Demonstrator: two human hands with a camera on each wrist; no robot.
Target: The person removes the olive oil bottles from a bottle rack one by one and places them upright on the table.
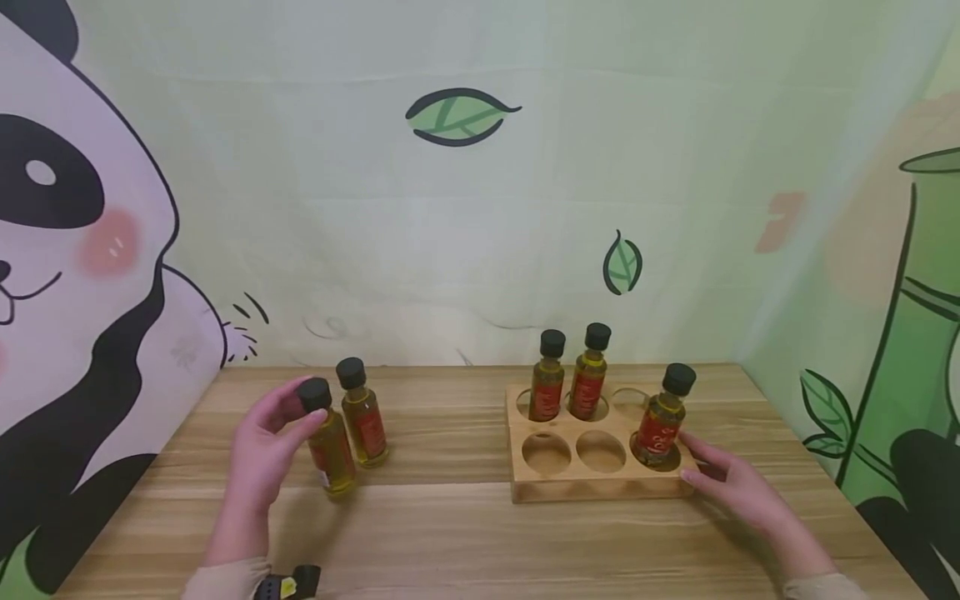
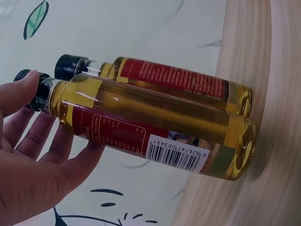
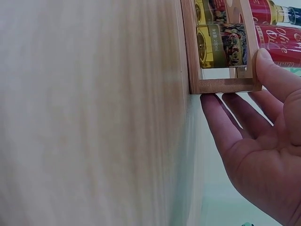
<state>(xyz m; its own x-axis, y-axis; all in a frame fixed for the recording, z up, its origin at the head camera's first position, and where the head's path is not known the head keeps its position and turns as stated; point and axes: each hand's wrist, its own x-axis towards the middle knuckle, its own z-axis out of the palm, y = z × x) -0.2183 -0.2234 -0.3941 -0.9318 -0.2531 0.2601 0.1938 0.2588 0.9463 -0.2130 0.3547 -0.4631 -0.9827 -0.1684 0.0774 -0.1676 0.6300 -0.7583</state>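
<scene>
With thumb and fingers, my left hand (image 1: 266, 442) grips the black cap of a small olive oil bottle (image 1: 332, 458). This bottle is upright; the left wrist view shows its red label and barcode (image 2: 174, 154). A second oil bottle (image 1: 367, 427) stands close behind it. My right hand (image 1: 738, 492) holds the right end of a wooden bottle rack (image 1: 603, 487), thumb at the upper edge and fingers along the side (image 3: 230, 120). In the rack, one bottle (image 1: 660, 425) sits at front right, and two bottles, one (image 1: 547, 392) at back left and another (image 1: 588, 385) at back middle.
The rack's front left hole (image 1: 546, 454), front middle hole (image 1: 600, 452) and back right hole (image 1: 630, 402) hold no bottle. Wood-grained tabletop (image 1: 435, 533) lies between the hands. A printed cloth (image 1: 337, 167) with a panda and leaves hangs behind the table.
</scene>
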